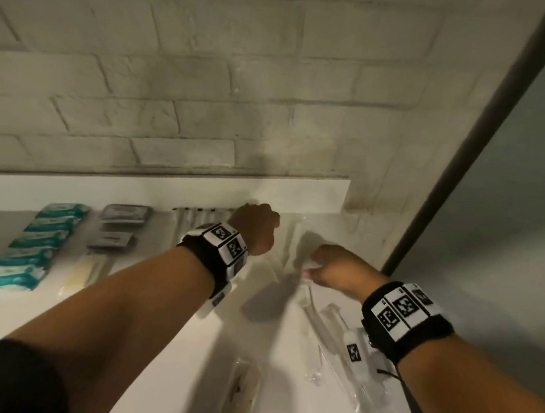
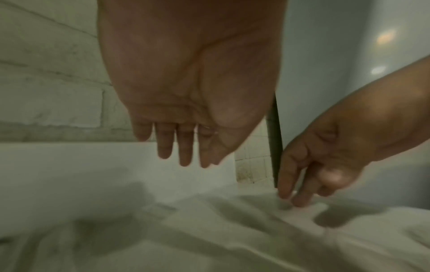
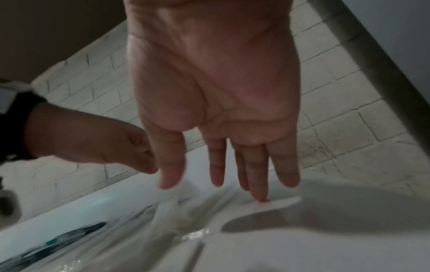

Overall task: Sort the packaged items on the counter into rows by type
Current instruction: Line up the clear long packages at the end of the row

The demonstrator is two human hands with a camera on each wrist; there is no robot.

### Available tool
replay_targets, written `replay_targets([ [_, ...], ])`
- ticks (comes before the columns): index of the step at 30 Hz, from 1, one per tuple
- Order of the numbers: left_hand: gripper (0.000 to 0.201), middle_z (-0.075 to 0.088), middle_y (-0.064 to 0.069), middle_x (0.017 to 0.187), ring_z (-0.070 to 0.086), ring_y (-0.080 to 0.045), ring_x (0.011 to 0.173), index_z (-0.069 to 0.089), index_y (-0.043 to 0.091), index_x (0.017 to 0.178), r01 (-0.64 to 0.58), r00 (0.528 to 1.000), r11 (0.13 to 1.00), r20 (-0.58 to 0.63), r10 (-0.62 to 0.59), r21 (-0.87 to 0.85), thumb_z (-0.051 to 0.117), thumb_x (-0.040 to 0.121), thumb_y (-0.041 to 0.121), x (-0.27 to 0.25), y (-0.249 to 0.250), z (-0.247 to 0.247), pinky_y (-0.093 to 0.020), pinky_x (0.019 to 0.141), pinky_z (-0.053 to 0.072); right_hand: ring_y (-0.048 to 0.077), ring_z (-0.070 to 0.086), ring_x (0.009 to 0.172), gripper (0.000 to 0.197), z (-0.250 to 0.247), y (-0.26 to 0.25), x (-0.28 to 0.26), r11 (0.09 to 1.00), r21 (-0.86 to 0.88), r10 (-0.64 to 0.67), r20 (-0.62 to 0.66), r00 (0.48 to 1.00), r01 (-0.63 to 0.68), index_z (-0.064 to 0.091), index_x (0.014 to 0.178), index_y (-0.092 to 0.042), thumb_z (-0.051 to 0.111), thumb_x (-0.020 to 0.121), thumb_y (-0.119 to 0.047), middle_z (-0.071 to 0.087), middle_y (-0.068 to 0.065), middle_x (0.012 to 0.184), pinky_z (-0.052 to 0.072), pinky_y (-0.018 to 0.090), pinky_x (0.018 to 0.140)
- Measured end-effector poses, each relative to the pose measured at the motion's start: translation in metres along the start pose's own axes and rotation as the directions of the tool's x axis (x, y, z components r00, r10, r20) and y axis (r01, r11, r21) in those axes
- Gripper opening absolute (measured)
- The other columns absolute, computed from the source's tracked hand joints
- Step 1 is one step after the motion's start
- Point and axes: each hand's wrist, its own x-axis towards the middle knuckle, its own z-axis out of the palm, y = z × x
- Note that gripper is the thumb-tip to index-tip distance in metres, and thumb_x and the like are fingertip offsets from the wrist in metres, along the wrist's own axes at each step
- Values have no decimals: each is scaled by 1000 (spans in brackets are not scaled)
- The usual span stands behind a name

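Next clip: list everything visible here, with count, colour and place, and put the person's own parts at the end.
teal packets: five, teal and white, in a row at the far left of the counter.
grey packets: two stacks, dark grey, right of the teal row.
beige sachet: one, pale beige, in front of the grey stacks.
clear-wrapped sticks: count unclear, clear with dark tips, at the back beside the left wrist.
clear wrappers: several, transparent, loose at the front right.
counter: one, white, under everything.
brick wall: white, behind the counter.
left hand: fingers relaxed, holding nothing, above the wrappers.
right hand: straight fingers pressing a clear wrapper.
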Motion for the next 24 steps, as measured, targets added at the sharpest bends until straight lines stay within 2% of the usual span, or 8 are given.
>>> replay_targets([
  [3, 37, 55, -9, 134, 52, -29, 123, 57, 12, 128, 52, 998, 999, 31, -52, 2, 45, 95, 22, -6, 0, 22, -38, 103, 43, 25, 42, 133, 46, -14, 1, -3, 971, -224, -74, 34, 997, 80, 47, 140, -15, 53, 96, -30, 44, 5, 147, 34, 31, 109],
  [5, 44, 55, -9, 136, 51, -28, 125, 57, 13, 129, 78, 994, 997, 78, -76, -26, 46, 95, 37, -8, 10, 35, -38, 104, 42, 25, 39, 136, 47, -20, -6, 1, 954, -278, -95, 66, 993, 110, 44, 143, -16, 49, 98, -30, 40, 5, 150, 31, 34, 112],
  [7, 54, 56, -9, 134, 51, -28, 124, 58, 13, 128, 99, 989, 994, 111, -94, -44, 46, 92, 51, -8, 17, 47, -37, 103, 42, 26, 44, 132, 48, -19, -18, 8, 926, -347, -109, 127, 986, 147, 45, 141, -14, 48, 97, -33, 45, 8, 146, 34, 36, 109],
  [9, 59, 59, -12, 127, 56, -29, 117, 60, 11, 123, 104, 988, 994, 119, -99, -39, 53, 87, 57, -7, 20, 56, -36, 98, 46, 28, 54, 119, 49, -9, -30, 20, 893, -419, -101, 169, 981, 164, 49, 135, -12, 51, 94, -38, 57, 11, 133, 42, 35, 100],
  [13, 53, 61, -13, 122, 58, -30, 113, 60, 7, 118, 59, 993, 998, 103, -59, -3, 65, 84, 47, -6, 13, 56, -36, 94, 45, 29, 62, 104, 57, 7, -37, 41, 819, -540, -137, 150, 979, 197, 52, 129, -17, 63, 81, -46, 65, 8, 117, 51, 34, 84],
  [17, 42, 67, -10, 112, 63, -29, 107, 67, 10, 106, -17, 983, 1000, 181, 18, -6, 72, 79, 42, -4, -9, 45, -33, 88, 49, 27, 64, 103, 37, 9, -38, 46, 803, -516, -203, 235, 951, 299, 65, 117, -18, 65, 82, -31, 68, 7, 111, 51, 35, 89],
  [21, 51, 53, -8, 138, 49, -27, 127, 56, 13, 129, -28, 980, 999, 195, 32, -24, 68, 84, 35, -9, -21, 46, -34, 106, 38, 25, 62, 104, 36, 10, -36, 54, 828, -491, -214, 168, 962, 270, 71, 108, -18, 63, 84, -42, 69, 4, 111, 47, 30, 89],
  [24, 26, 63, -9, 122, 57, -28, 115, 67, 14, 112, -20, 988, 998, 154, 28, -57, 58, 90, 24, -9, -18, 46, -32, 94, 44, 25, 65, 95, 30, 15, -42, 62, 832, -504, -209, 104, 972, 233, 74, 99, -17, 70, 78, -38, 71, 4, 101, 47, 27, 79],
])
